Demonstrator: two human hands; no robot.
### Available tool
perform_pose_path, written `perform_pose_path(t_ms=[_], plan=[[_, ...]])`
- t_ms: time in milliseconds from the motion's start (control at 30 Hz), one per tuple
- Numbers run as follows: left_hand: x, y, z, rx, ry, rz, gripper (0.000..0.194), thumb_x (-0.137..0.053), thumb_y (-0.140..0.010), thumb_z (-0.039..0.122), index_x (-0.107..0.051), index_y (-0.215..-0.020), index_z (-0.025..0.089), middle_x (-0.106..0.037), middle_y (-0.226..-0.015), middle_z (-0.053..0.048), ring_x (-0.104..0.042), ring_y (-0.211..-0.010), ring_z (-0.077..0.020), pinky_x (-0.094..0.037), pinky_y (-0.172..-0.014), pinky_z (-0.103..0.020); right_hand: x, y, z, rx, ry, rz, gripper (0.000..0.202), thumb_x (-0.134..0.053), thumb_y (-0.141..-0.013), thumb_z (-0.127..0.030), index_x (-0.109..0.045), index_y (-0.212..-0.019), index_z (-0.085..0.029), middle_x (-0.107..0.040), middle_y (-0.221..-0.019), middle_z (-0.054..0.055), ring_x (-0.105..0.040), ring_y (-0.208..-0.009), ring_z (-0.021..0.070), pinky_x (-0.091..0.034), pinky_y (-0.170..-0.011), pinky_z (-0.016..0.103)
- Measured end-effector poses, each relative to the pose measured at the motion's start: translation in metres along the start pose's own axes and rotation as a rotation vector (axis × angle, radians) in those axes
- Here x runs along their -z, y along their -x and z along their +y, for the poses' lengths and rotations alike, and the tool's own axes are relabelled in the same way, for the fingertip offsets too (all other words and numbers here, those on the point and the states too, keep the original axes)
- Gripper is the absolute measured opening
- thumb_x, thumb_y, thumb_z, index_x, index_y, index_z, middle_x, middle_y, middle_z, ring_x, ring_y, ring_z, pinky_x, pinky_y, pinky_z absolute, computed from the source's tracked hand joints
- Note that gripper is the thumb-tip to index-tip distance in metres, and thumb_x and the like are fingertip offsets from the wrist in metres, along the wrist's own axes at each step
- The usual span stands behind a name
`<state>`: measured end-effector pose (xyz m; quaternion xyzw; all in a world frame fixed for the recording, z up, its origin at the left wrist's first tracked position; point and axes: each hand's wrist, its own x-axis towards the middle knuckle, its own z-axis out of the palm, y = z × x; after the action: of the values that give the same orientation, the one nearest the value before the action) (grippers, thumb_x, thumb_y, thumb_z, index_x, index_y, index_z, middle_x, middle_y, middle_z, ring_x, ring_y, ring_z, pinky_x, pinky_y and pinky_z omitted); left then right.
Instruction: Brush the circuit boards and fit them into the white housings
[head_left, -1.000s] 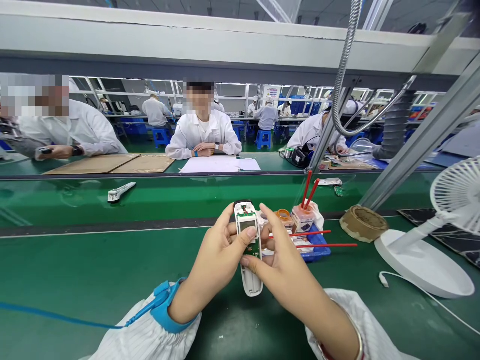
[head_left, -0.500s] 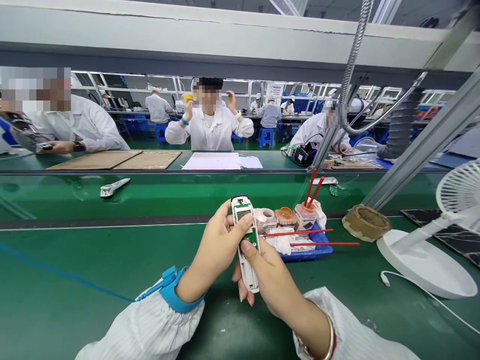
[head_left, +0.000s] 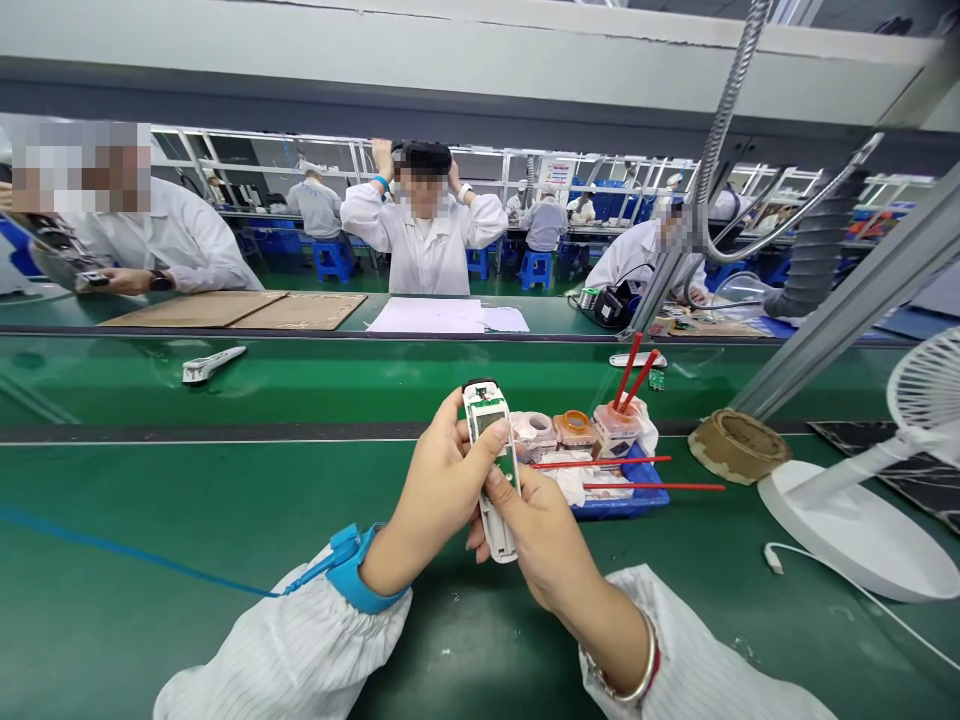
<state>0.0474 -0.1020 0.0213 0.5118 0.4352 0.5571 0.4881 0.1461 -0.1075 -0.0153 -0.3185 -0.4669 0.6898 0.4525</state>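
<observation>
Both hands hold a slim white handheld device housing (head_left: 498, 535) above the bench, tilted with its inner side up. A green circuit board and a small grey screen (head_left: 489, 419) sit inside it. My left hand (head_left: 431, 485) grips the upper left side, its thumb lying across the board by the screen. Lower down, my right hand (head_left: 553, 535) wraps the right side with its thumb pressed on the board's lower part. Some fingers are hidden behind the housing. A blue wrist strap (head_left: 367, 575) with a cord circles my left wrist.
Behind my hands stands a blue tray (head_left: 637, 500) with small jars (head_left: 574, 430), white cloth and red sticks (head_left: 652, 487). To the right are a brown ring (head_left: 739, 445) and a white fan (head_left: 855, 525). A green belt (head_left: 390, 385) carries a white part (head_left: 212, 366); co-workers sit beyond.
The white parts on the belt have shifted left. My hands keep their hold on the housing, which is slightly higher in view. The co-worker opposite has raised both hands to their headgear.
</observation>
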Motion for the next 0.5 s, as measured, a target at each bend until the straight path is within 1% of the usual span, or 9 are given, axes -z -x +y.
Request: perform_pose_path(t_ms=[100,233,333,433,500], plan=[[0.0,-0.0011,-0.0018,0.016,0.018,-0.032,0.035,-0.056,-0.079,0.046,-0.042,-0.103,0.024,-0.058,-0.07,0.002,-0.045,-0.028,-0.0081,-0.033,-0.02,-0.017,0.0006,0.0003,0.0037,0.016,-0.032,0.031,0.039,-0.058,-0.078,-0.05,-0.05,-0.072,-0.013,-0.056,-0.052,-0.001,-0.048,-0.036,0.0079,-0.036,-0.031,0.016],[0.0006,-0.0018,-0.0009,0.022,0.059,-0.074,0.032,-0.057,-0.079,0.042,-0.043,-0.1,0.024,-0.059,-0.074,0.001,-0.047,-0.034,-0.0071,-0.033,-0.022,-0.014,0.0014,0.0023,0.0055,0.028,-0.109,0.019,0.035,-0.059,-0.078,-0.046,-0.051,-0.07,-0.013,-0.056,-0.054,0.0,-0.047,-0.037,0.0071,-0.034,-0.032,0.016],[0.0008,-0.0013,0.0019,0.067,0.103,-0.115,0.036,-0.059,-0.078,0.039,-0.041,-0.105,0.024,-0.061,-0.08,-0.002,-0.048,-0.034,-0.0073,-0.031,-0.022,-0.014,0.0007,0.0013,0.005,0.026,-0.12,0.02,0.035,-0.059,-0.078,-0.046,-0.051,-0.07,-0.013,-0.056,-0.057,0.0,-0.048,-0.04,0.007,-0.035,-0.035,0.016],[0.0002,-0.0031,0.0018,0.065,0.115,-0.107,0.041,-0.061,-0.076,0.036,-0.041,-0.109,0.023,-0.062,-0.079,-0.002,-0.046,-0.031,-0.0062,-0.032,-0.023,-0.015,0.0012,-0.0032,0.0042,0.001,-0.095,-0.006,0.035,-0.059,-0.078,-0.047,-0.053,-0.073,-0.013,-0.057,-0.058,0.0,-0.051,-0.043,0.0085,-0.04,-0.039,0.018],[0.0011,-0.0086,-0.0011,0.046,0.12,-0.08,0.04,-0.063,-0.075,0.034,-0.043,-0.107,0.021,-0.062,-0.076,-0.001,-0.05,-0.036,-0.0067,-0.038,-0.03,-0.016,0.0047,-0.0053,0.0027,-0.023,-0.062,-0.038,0.032,-0.06,-0.078,-0.044,-0.055,-0.078,-0.012,-0.06,-0.062,0.001,-0.057,-0.052,0.0112,-0.047,-0.049,0.022]])
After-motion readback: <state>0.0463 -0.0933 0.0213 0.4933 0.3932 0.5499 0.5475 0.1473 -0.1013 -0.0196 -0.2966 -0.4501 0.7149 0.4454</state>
